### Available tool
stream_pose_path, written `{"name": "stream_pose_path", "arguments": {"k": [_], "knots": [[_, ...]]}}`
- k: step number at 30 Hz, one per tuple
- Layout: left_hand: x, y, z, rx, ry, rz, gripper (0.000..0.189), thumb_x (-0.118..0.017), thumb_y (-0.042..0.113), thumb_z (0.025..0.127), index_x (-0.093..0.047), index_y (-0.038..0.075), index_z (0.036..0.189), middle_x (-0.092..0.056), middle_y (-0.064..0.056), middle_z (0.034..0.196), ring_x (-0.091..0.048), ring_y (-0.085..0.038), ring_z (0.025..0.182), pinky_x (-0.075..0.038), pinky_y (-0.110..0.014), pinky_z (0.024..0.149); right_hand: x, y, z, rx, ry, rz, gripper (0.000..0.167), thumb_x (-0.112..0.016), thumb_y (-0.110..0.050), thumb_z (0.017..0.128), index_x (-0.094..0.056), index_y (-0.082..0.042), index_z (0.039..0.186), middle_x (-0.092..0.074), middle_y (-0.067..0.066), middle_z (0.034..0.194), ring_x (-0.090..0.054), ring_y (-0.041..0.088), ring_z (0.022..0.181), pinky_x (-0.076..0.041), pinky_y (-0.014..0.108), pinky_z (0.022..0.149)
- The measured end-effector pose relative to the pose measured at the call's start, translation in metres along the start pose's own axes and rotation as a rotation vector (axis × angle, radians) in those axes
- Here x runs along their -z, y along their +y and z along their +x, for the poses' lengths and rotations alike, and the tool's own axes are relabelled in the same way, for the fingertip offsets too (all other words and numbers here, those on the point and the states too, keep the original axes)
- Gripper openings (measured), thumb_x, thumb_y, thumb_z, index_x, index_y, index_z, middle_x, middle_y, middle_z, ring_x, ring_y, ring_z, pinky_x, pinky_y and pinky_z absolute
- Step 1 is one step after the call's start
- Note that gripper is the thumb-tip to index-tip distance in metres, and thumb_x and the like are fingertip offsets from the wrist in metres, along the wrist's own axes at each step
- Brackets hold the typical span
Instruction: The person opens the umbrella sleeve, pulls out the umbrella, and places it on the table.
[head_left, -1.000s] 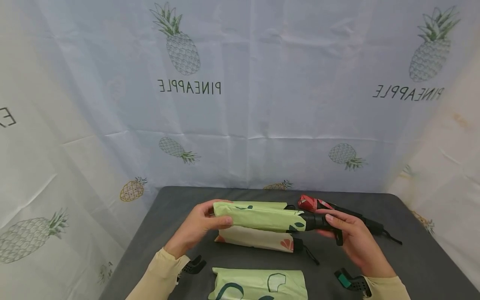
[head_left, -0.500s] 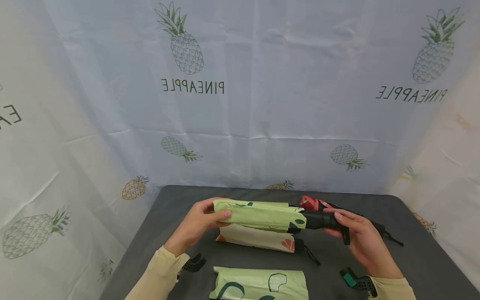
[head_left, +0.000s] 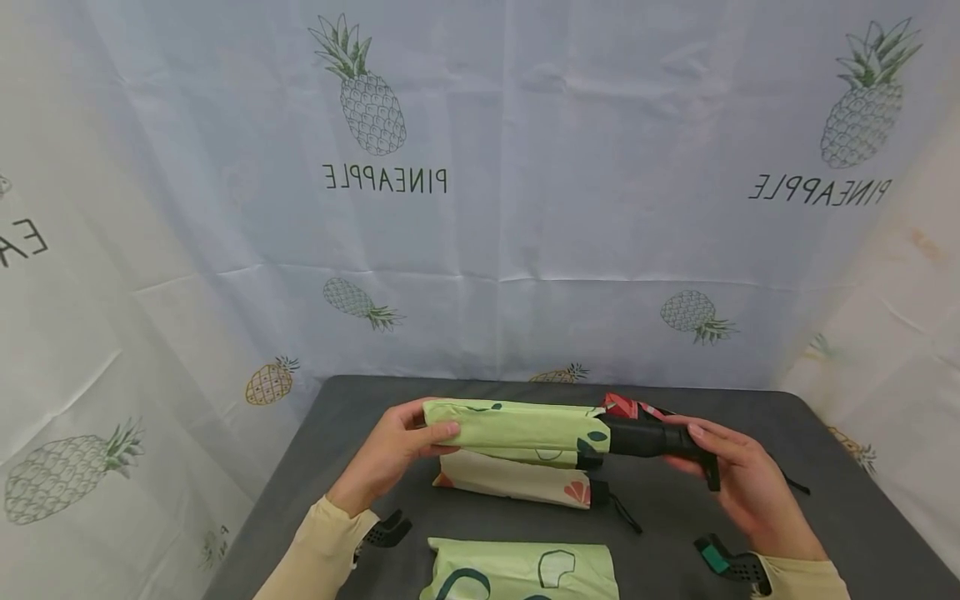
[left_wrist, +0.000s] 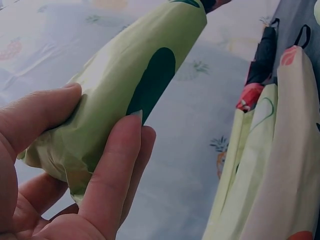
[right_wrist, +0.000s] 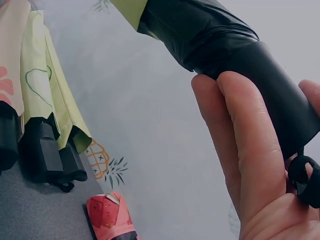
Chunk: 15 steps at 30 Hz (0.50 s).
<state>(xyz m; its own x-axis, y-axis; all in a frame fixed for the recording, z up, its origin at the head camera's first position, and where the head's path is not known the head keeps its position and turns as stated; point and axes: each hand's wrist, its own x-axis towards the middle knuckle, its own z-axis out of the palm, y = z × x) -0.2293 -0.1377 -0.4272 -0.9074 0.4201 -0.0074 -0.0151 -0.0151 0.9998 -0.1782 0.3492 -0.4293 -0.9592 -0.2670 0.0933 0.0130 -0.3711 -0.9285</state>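
In the head view my left hand (head_left: 397, 450) grips the far-left end of a light green umbrella sleeve (head_left: 517, 425), held up over the table. My right hand (head_left: 742, 475) holds the black handle of the folded umbrella (head_left: 648, 437), whose black cloth sticks out of the sleeve's right end. Up close in the left wrist view, my thumb and fingers pinch the crumpled sleeve end (left_wrist: 65, 155). A black wrist strap (right_wrist: 305, 180) hangs from the handle (right_wrist: 275, 95) in the right wrist view. The rest of the umbrella is hidden inside the sleeve.
Behind and below lie a cream sleeved umbrella (head_left: 517, 481), green sleeved umbrellas (right_wrist: 40, 100) and a red-and-black folded umbrella (head_left: 622, 406). A light green sleeve (head_left: 521, 567) lies at the near edge of the dark grey table (head_left: 360, 392). A pineapple-print curtain (head_left: 495, 225) surrounds it.
My right hand has moved to the right with the handle, and more of the black umbrella shows past the sleeve's mouth. My left hand has stayed nearly in place on the sleeve.
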Motion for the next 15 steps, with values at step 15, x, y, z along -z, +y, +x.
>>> {"name": "stream_pose_path", "arguments": {"k": [15], "knots": [[0.004,0.001,0.0,-0.003,0.008,-0.004,0.054,-0.078,0.021,0.102,-0.06,0.003,0.149,-0.07,-0.009,0.128,-0.075,-0.024,0.115,-0.064,-0.048,0.108,0.013,-0.006,-0.005,0.03,-0.048,0.077,0.05,-0.03,-0.005,0.119,-0.076,-0.013,0.137,-0.073,-0.006,0.137,-0.073,0.012,0.124,-0.066,0.035,0.102]]}}
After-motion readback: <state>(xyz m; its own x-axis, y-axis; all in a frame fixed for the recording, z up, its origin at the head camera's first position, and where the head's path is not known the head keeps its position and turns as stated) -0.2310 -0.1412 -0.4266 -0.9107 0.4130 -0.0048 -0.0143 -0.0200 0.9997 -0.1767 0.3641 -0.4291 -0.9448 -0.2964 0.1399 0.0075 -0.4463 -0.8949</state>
